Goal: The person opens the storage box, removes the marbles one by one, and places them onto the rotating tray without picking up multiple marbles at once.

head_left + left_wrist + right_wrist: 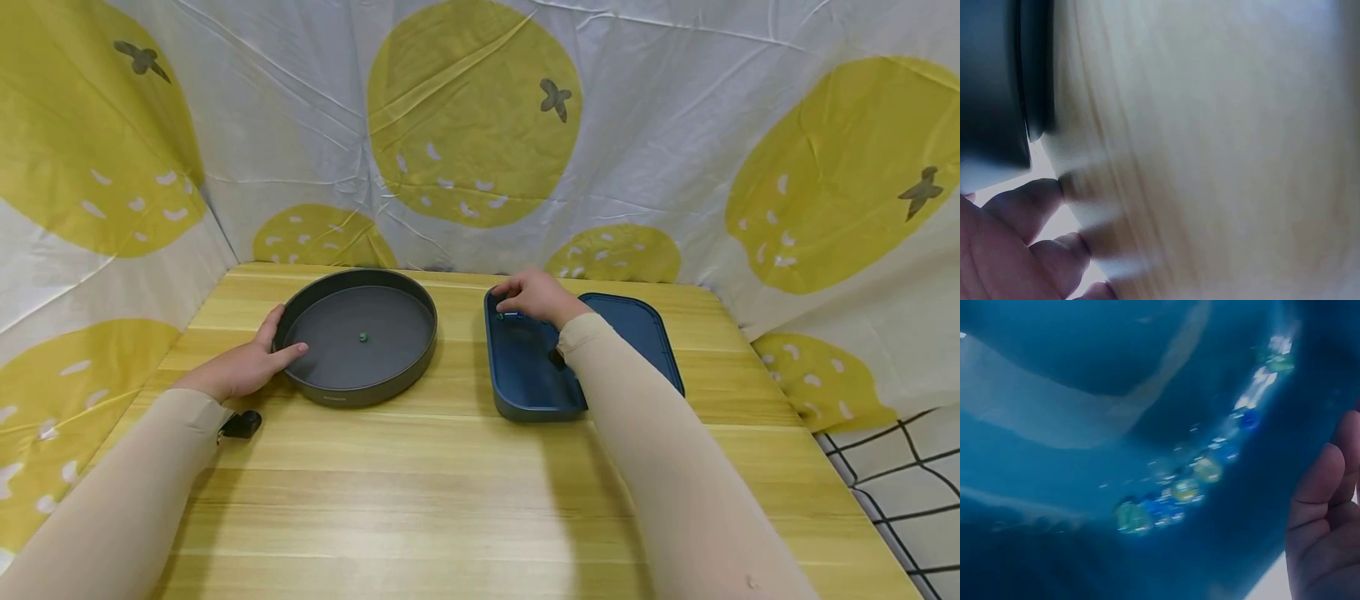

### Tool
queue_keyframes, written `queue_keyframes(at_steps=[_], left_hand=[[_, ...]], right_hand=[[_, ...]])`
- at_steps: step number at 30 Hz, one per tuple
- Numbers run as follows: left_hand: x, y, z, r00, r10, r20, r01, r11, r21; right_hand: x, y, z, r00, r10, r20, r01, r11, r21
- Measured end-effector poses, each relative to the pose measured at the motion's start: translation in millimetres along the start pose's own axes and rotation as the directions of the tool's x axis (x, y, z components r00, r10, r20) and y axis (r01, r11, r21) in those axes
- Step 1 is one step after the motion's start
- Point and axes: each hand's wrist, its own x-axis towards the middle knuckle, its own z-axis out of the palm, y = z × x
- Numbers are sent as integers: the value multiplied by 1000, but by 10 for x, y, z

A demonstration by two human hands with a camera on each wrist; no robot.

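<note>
A round dark grey pan stands at the left, with one small green bead on its floor. My left hand holds its left edge, thumb over the rim and other fingers along the outside; those fingertips come down to the tabletop in the left wrist view. Over the far left corner of a dark blue rectangular tray hovers my right hand, fingers bent downward. Below it, several green, blue and yellowish glass beads lie along the tray's corner. Nothing shows between the visible right fingers; the thumb tip is hidden.
Behind the right forearm lies a flat blue lid or second tray, partly covered by the sleeve. A wooden table carries everything. White and yellow patterned cloth hangs at the back and sides.
</note>
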Motion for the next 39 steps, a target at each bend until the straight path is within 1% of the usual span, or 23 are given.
queue_keyframes(at_steps=[4,8,14,18,24,30,39], left_hand=[[1,-4,1,1000,0,-1,0,1000,-2],[-1,-6,0,1000,-3,1,3,1000,-1],[0,-5,0,1000,-3,0,3,1000,-4],[4,-3,3,1000,-1,0,1,1000,-12],[6,-4,-4,1000,0,-2,0,1000,-9],[21,-20,-5,1000,-5,0,5,1000,-5],[20,-11,-5,1000,5,-10,-5,1000,-22]], right_hand=[[17,127,13,1000,12,17,-11,999,-48],[21,194,37,1000,12,27,-10,995,-102],[39,227,106,998,42,37,-36,986,-165],[64,243,146,998,48,43,-37,974,-223],[92,238,174,998,50,45,-36,961,-273],[108,229,217,998,33,50,-17,958,-286],[120,231,286,994,-10,106,35,971,-235]])
